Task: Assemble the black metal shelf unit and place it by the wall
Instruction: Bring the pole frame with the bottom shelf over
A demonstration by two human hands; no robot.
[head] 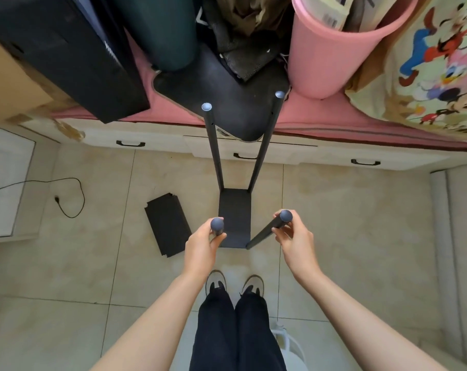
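While standing on the floor tiles [334, 223] with four posts rising from one fitted shelf panel [234, 210]: shelf unit [235, 167] held upright, near a bed [360, 124]. Left hand [203, 245] wrapped round near left post [217, 227] below its cap; right hand [294, 236] pinching near right post [270, 228]. Spare panel [168, 224] lying left. Best practice: steady both posts, keep them parallel, seat next panel evenly.

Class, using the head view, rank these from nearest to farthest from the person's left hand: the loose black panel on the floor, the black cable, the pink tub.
From the left hand:
1. Loose black panel, on the floor just to its left.
2. Black cable, farther left on the tiles.
3. Pink tub, up on the pink-covered surface, ahead and to the right.
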